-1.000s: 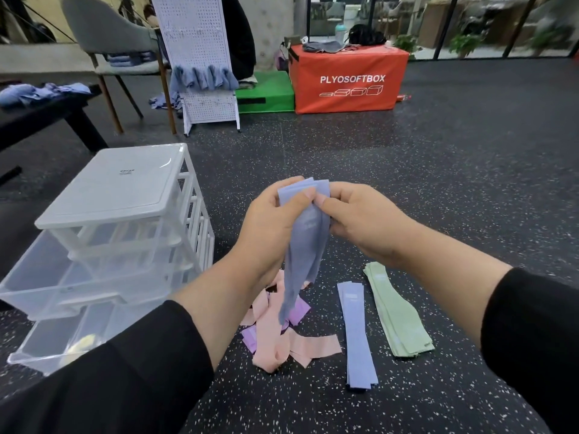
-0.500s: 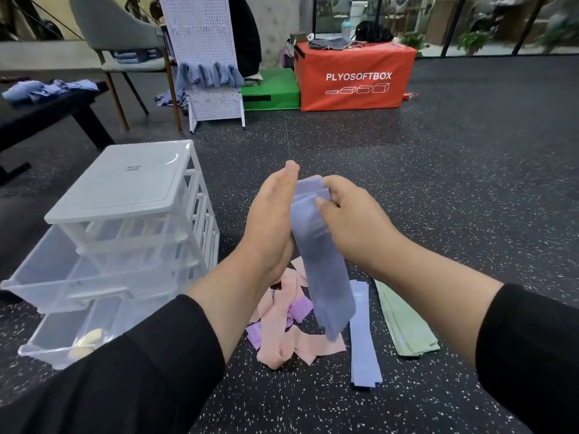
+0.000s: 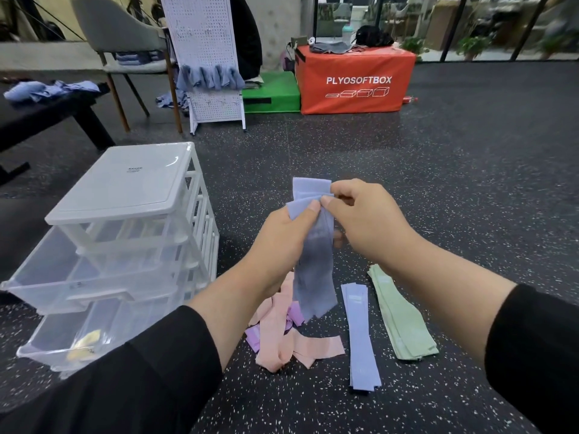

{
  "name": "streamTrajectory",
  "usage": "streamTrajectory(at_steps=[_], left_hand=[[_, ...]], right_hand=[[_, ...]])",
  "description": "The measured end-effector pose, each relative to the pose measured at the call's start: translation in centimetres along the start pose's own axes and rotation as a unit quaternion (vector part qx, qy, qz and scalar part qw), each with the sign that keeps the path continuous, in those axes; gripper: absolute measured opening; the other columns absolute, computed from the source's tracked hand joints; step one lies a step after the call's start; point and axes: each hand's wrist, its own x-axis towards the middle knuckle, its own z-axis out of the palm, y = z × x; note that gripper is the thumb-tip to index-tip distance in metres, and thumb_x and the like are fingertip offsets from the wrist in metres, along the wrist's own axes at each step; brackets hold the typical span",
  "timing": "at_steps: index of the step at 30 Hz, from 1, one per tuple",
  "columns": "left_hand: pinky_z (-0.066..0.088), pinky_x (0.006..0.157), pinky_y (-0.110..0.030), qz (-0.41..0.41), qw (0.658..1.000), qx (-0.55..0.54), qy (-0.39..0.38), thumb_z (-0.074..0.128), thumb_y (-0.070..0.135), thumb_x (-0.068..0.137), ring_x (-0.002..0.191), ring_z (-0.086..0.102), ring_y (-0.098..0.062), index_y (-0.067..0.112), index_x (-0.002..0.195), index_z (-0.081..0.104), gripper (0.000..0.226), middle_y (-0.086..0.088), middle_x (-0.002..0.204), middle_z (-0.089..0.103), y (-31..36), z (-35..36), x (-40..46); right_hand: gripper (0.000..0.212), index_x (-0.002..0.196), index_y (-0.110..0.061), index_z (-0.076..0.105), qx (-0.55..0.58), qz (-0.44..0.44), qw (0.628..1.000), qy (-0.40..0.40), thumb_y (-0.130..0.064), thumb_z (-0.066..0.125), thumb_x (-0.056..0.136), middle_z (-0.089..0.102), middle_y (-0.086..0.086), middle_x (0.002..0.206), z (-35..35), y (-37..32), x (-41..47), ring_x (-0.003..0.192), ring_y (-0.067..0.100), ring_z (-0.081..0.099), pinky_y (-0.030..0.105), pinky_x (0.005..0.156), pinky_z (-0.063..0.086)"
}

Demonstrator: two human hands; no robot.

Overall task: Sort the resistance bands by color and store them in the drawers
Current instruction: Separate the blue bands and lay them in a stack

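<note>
At the far left one white-framed drawer unit (image 3: pixel 131 195) stands on the speckled black floor (image 3: pixel 438 189), with three clear drawers, the lower two (image 3: pixel 78 277) pulled out; the bottom drawer (image 3: pixel 56 339) holds something yellow (image 3: pixel 84 344), too blurred to name. Just right of the unit's base lies a loose heap of bands: pink bands (image 3: pixel 291 343) tangled so that a count is not possible, with two bits of purple band (image 3: pixel 253 338) showing among them.

Above that heap the left hand (image 3: pixel 282 242) pinches the upper part of one blue resistance band (image 3: pixel 313 264) between thumb and curled fingers, thumb tip pressed on its folded top. The band hangs straight down from the hands, its lower end clear of the floor, in front of the pink heap. The right hand (image 3: pixel 366 220) meets it from the other side, thumb and forefinger pinching the same folded top edge, the remaining fingers curled in; the two thumbs nearly touch.

Right of the hanging band one neat stack of blue bands (image 3: pixel 360 336) lies flat on the floor, its layers too thin to count. Just beside it, furthest right, lies one stack of green bands (image 3: pixel 404 324), also flat, slightly fanned
</note>
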Motion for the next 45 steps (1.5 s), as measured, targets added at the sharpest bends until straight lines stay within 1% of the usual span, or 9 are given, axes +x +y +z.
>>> streamTrajectory(at_steps=[3, 6, 12, 17, 22, 27, 34, 42, 45], left_hand=[[0.055, 0.090, -0.049, -0.020, 0.999, -0.036, -0.002, 0.051, 0.029, 0.107, 0.078, 0.071, -0.031, 0.013, 0.107, 0.072, 0.027, -0.019, 0.086, 0.071, -0.2, -0.1, 0.1], [0.054, 0.078, -0.041, -0.052, 0.998, -0.041, 0.001, 0.055, 0.032, 0.105, 0.065, 0.067, -0.025, 0.012, 0.105, 0.069, 0.024, -0.009, 0.075, 0.064, -0.1, 0.0, 0.1], [0.056, 0.063, -0.034, -0.090, 0.995, -0.048, -0.019, 0.058, 0.045, 0.100, 0.060, 0.064, -0.029, 0.012, 0.098, 0.069, 0.035, -0.011, 0.070, 0.060, 0.2, 0.1, 0.0], [0.057, 0.062, -0.035, -0.094, 0.994, -0.029, -0.037, 0.061, 0.059, 0.087, 0.058, 0.063, -0.029, 0.012, 0.094, 0.071, 0.048, -0.014, 0.066, 0.062, 0.0, 0.4, -0.2], [0.055, 0.098, -0.048, -0.104, 0.990, -0.002, -0.101, 0.064, 0.033, 0.097, 0.098, 0.072, -0.034, 0.004, 0.126, 0.065, 0.040, -0.021, 0.110, 0.074, -1.9, -0.7, -0.1], [0.059, 0.085, -0.038, -0.117, 0.987, 0.067, -0.084, 0.058, 0.014, 0.101, 0.093, 0.074, -0.025, 0.008, 0.120, 0.065, 0.020, -0.015, 0.105, 0.077, -5.0, -1.1, 0.0], [0.057, 0.088, -0.035, -0.213, 0.964, 0.142, -0.073, 0.064, 0.016, 0.097, 0.104, 0.072, -0.027, 0.014, 0.114, 0.070, 0.018, -0.004, 0.110, 0.077, -14.1, -1.5, -0.2], [0.060, 0.085, -0.054, -0.318, 0.929, 0.183, -0.050, 0.061, 0.020, 0.081, 0.098, 0.073, -0.036, 0.019, 0.113, 0.069, 0.033, -0.005, 0.105, 0.077, -25.3, 1.1, -1.1], [0.060, 0.090, -0.040, -0.345, 0.924, 0.161, -0.038, 0.059, 0.009, 0.090, 0.099, 0.072, -0.020, 0.015, 0.120, 0.066, 0.032, -0.002, 0.109, 0.075, -28.4, 2.8, -0.5]], right_hand=[[0.006, 0.101, -0.016, 0.065, 0.037, 0.003, 0.999, -0.006, -0.012, 0.061, 0.100, 0.054, 0.004, 0.087, -0.3, -0.3, -0.2, 0.057, 0.006, 0.055, 0.016, 0.050, 0.045], [0.034, 0.130, -0.030, 0.061, -0.034, -0.040, 0.998, -0.027, -0.015, 0.059, 0.100, 0.057, -0.008, 0.101, -0.5, 0.2, 0.1, 0.084, 0.003, 0.054, 0.020, 0.074, 0.041], [0.014, 0.097, -0.019, 0.067, -0.106, -0.070, 0.986, -0.109, -0.010, 0.056, 0.094, 0.060, 0.002, 0.100, -1.2, -0.2, -0.4, 0.080, 0.012, 0.058, 0.032, 0.074, 0.046], [0.005, 0.093, -0.006, 0.067, -0.037, -0.039, 0.986, -0.159, -0.005, 0.062, 0.095, 0.065, 0.004, 0.061, -1.4, -0.3, -0.9, 0.037, 0.001, 0.047, 0.011, 0.041, 0.032], [0.009, 0.100, -0.004, 0.070, 0.113, 0.045, 0.989, -0.080, -0.006, 0.062, 0.096, 0.070, 0.022, 0.083, -1.0, 1.6, -0.2, 0.059, 0.023, 0.059, 0.043, 0.054, 0.052], [0.005, 0.096, 0.000, 0.069, 0.183, 0.102, 0.976, -0.064, -0.002, 0.065, 0.094, 0.067, 0.013, 0.090, -0.5, 4.6, 0.9, 0.081, 0.023, 0.060, 0.044, 0.076, 0.051], [0.012, 0.090, -0.010, 0.068, 0.210, 0.156, 0.965, -0.034, 0.002, 0.067, 0.092, 0.068, 0.012, 0.092, 0.0, 10.4, 3.5, 0.083, 0.025, 0.066, 0.042, 0.076, 0.057], [0.008, 0.095, -0.002, 0.069, 0.068, 0.236, 0.967, -0.065, -0.006, 0.068, 0.088, 0.064, 0.015, 0.089, 2.6, 22.4, 5.5, 0.080, 0.025, 0.059, 0.045, 0.073, 0.054], [0.014, 0.098, -0.003, 0.069, 0.019, 0.281, 0.956, -0.088, -0.010, 0.068, 0.086, 0.063, 0.014, 0.089, 4.0, 27.5, 6.0, 0.079, 0.026, 0.058, 0.060, 0.086, 0.058]])
